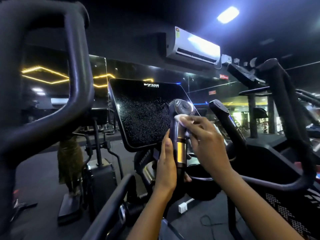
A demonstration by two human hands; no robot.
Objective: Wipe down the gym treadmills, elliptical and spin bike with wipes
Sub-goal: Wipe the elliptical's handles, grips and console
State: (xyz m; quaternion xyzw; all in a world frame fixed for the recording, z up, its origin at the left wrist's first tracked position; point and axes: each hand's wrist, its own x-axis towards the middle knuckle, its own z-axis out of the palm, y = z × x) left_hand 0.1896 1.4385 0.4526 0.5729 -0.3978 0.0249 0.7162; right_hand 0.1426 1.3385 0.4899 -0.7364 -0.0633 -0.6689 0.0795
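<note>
I stand at an elliptical whose dark console screen (143, 113) is speckled with droplets. In front of it rises the left inner handle (180, 135), black with a gold sensor band and a button on top. My left hand (167, 163) grips this handle low down, fingers wrapped behind it. My right hand (204, 135) pinches a white wipe (181, 117) and presses it against the upper part of the same handle. A second inner handle (223, 116) stands just to the right, untouched.
A large black moving arm loop (76, 70) fills the left near my head; another moving arm (284, 94) rises at right. A black cup holder (199, 177) sits below the handles. A white air conditioner (192, 45) hangs on the wall ahead, above mirrors.
</note>
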